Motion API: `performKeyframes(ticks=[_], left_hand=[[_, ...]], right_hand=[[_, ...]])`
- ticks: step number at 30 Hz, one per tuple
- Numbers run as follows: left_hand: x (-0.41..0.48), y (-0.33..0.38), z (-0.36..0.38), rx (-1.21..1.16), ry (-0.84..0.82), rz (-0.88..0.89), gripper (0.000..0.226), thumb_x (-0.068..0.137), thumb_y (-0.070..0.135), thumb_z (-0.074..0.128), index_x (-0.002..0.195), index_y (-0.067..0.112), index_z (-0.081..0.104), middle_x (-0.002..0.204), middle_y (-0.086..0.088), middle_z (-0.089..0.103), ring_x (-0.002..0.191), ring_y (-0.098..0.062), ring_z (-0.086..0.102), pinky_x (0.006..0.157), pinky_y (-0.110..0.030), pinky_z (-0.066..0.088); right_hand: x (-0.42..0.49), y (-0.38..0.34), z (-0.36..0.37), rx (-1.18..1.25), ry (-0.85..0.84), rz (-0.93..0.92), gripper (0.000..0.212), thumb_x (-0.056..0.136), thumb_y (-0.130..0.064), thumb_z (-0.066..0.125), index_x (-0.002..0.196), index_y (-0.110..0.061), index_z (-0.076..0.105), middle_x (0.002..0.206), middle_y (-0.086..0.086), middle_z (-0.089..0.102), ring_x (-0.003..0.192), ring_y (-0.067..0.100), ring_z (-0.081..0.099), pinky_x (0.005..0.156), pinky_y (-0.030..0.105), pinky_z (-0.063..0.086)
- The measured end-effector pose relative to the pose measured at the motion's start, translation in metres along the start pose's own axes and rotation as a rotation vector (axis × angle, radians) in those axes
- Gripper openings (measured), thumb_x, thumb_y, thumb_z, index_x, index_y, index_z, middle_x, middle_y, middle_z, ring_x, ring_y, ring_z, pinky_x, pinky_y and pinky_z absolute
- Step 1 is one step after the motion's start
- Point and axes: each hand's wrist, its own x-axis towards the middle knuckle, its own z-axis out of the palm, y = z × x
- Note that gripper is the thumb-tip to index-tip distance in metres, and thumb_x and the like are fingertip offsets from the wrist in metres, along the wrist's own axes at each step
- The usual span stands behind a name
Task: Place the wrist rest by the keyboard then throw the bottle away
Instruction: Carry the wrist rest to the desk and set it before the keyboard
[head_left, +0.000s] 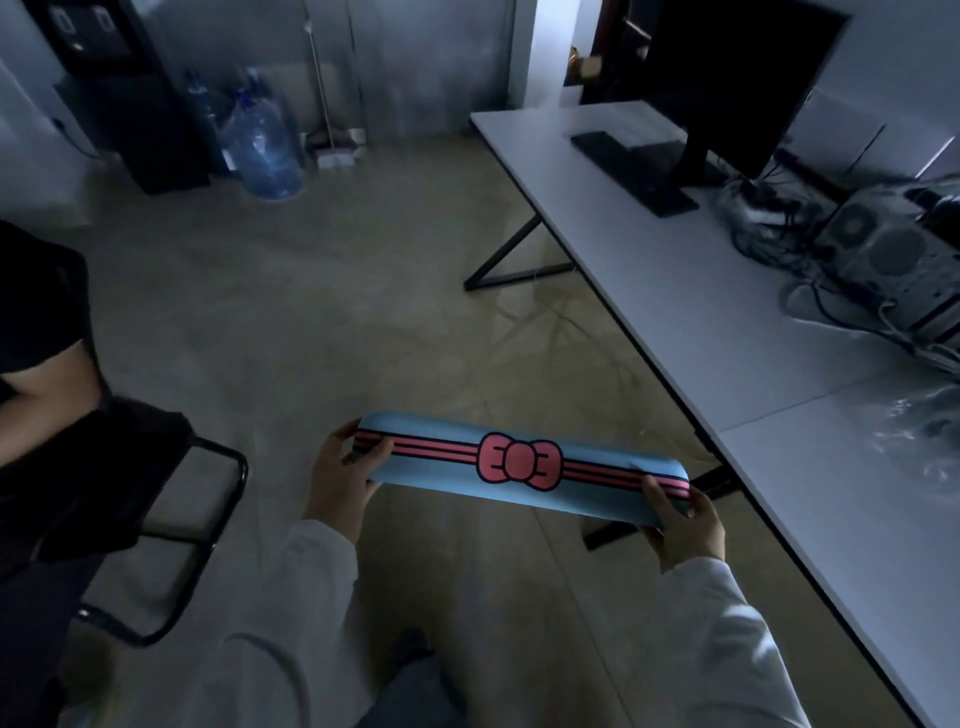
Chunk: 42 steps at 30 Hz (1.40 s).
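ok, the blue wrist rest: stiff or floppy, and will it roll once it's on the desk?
The blue wrist rest probably holds its shape: gripped only at its ends by the left hand and right hand, it spans without sagging. Likely light, as only the fingers pinch it. Its long, low shape should lie still on the desk.

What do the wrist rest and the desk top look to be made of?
Wrist rest: likely fabric over soft padding; matte blue printed surface, rounded edges, bowing slightly between the two hands. Desk top: seems a smooth white laminate board with a thin dark edge, on black metal-looking legs.
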Motion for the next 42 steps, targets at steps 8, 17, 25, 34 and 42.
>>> performKeyframes(ticks=[8, 17, 25, 34, 42], left_hand=[[0.128, 0.042, 0.026, 0.193, -0.119, 0.007, 0.049, 0.086, 0.009, 0.058, 0.131, 0.004, 0.041, 0.111, -0.001, 0.053, 0.102, -0.016, 0.054, 0.1, -0.038, 0.047], [0.237, 0.05, 0.079, 0.213, -0.165, -0.043, 0.049, 0.086, 0.004, 0.056, 0.131, 0.007, 0.04, 0.099, 0.009, 0.055, 0.08, 0.005, 0.057, 0.06, -0.007, 0.051], [0.332, 0.105, 0.141, 0.273, -0.159, 0.005, 0.038, 0.087, 0.007, 0.056, 0.123, 0.002, 0.044, 0.1, 0.003, 0.056, 0.09, -0.003, 0.056, 0.064, -0.01, 0.051], [0.434, 0.13, 0.186, 0.172, -0.162, -0.078, 0.029, 0.082, 0.01, 0.062, 0.107, 0.018, 0.051, 0.099, 0.002, 0.06, 0.094, -0.013, 0.059, 0.074, -0.023, 0.048], [0.566, 0.157, 0.234, 0.157, -0.322, -0.191, 0.05, 0.078, 0.009, 0.067, 0.125, 0.01, 0.048, 0.115, -0.011, 0.061, 0.1, -0.02, 0.063, 0.075, -0.025, 0.051]], right_hand=[[0.044, -0.025, 0.078, -0.014, 0.126, 0.023, 0.029, 0.077, -0.017, 0.07, 0.097, -0.009, 0.051, 0.08, -0.003, 0.051, 0.098, 0.027, 0.053, 0.051, 0.021, 0.056], [0.13, -0.048, 0.137, -0.069, 0.222, 0.04, 0.021, 0.075, -0.023, 0.072, 0.079, -0.013, 0.054, 0.08, -0.001, 0.052, 0.094, 0.028, 0.059, 0.063, 0.029, 0.058], [0.217, -0.111, 0.212, 0.082, 0.135, 0.022, 0.033, 0.077, -0.015, 0.069, 0.105, -0.011, 0.052, 0.111, 0.011, 0.05, 0.097, 0.025, 0.054, 0.047, 0.019, 0.056], [0.29, -0.153, 0.275, 0.13, 0.125, 0.041, 0.031, 0.079, -0.012, 0.067, 0.103, -0.008, 0.048, 0.108, 0.015, 0.051, 0.084, 0.023, 0.056, 0.045, 0.018, 0.055], [0.344, -0.169, 0.344, 0.123, 0.298, 0.083, 0.03, 0.079, -0.016, 0.067, 0.103, -0.009, 0.05, 0.107, 0.014, 0.051, 0.097, 0.028, 0.053, 0.041, 0.016, 0.052]])
